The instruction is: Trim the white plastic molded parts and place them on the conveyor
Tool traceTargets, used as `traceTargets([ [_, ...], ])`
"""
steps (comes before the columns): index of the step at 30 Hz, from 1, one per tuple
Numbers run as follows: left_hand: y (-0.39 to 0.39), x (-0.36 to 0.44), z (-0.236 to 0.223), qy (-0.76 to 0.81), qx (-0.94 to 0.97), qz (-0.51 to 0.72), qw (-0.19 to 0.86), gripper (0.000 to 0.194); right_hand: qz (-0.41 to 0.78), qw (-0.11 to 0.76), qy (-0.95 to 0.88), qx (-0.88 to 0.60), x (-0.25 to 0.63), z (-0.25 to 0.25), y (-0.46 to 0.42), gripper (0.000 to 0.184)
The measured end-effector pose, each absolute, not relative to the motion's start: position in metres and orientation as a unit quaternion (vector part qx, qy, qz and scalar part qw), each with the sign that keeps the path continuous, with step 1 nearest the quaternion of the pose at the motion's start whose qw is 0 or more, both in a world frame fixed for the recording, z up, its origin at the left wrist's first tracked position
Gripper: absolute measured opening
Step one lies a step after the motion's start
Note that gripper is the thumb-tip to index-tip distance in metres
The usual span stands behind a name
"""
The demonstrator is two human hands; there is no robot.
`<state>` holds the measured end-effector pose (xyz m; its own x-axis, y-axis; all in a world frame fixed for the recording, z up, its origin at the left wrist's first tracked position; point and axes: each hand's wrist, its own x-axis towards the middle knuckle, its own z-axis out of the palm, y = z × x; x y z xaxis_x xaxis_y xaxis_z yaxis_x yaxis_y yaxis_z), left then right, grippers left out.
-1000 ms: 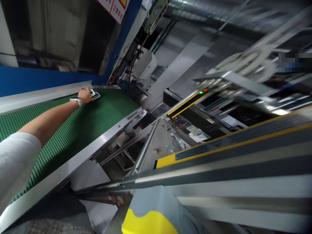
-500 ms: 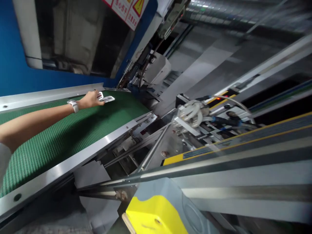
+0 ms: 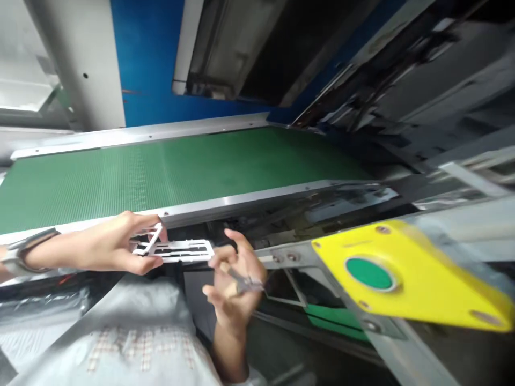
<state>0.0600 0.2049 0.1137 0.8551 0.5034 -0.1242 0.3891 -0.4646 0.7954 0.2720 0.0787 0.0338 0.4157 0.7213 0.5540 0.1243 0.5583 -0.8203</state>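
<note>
A: Your pale grey shirt with checked marks (image 3: 148, 305) is nearest. What is in your left hand (image 3: 140, 244)?

B: You pinch the thin white plastic frames (image 3: 179, 245) there, with your thumb and fingers closed. They reach over to your right hand (image 3: 237, 279).

A: And your right hand?

B: It is half open, palm up. A small blurry metal tool (image 3: 246, 283) lies across it. You may be touching the frames; I can't tell.

A: The yellow box with a round green button (image 3: 418, 287) is off to your right.

B: Past your hands is the long green belt (image 3: 181, 166), then the big blue machine (image 3: 147, 64).
</note>
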Motion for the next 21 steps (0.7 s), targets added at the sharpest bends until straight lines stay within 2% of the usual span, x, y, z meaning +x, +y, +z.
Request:
traceTargets([
  [3,0.171,0.027,0.093,0.283,0.830,0.072,0.476,0.036,0.375,0.665,-0.543,-0.352,0.250,0.023,0.077,0.022],
  [5,0.151,0.009,0.079,0.296,0.812,0.085,0.496,0.037,0.459,0.658,-0.511,-0.309,0.234,0.014,0.073,0.008],
  [8,0.124,-0.011,0.055,0.302,0.785,0.143,0.522,0.040,0.590,0.666,-0.378,-0.256,0.211,0.007,0.068,0.018],
  [10,0.108,-0.018,0.039,0.309,0.774,0.223,0.506,0.046,0.684,0.642,-0.252,-0.239,0.196,0.006,0.067,0.026],
  [14,0.088,-0.017,0.014,0.306,0.760,0.380,0.428,0.060,0.825,0.499,-0.071,-0.257,0.169,0.000,0.067,0.034],
  [18,0.082,-0.011,0.001,0.275,0.753,0.418,0.428,0.061,0.875,0.382,-0.055,-0.292,0.148,-0.019,0.064,0.037],
  [21,0.080,-0.012,-0.003,0.257,0.746,0.418,0.449,0.046,0.869,0.362,-0.074,-0.328,0.142,-0.030,0.061,0.026],
])
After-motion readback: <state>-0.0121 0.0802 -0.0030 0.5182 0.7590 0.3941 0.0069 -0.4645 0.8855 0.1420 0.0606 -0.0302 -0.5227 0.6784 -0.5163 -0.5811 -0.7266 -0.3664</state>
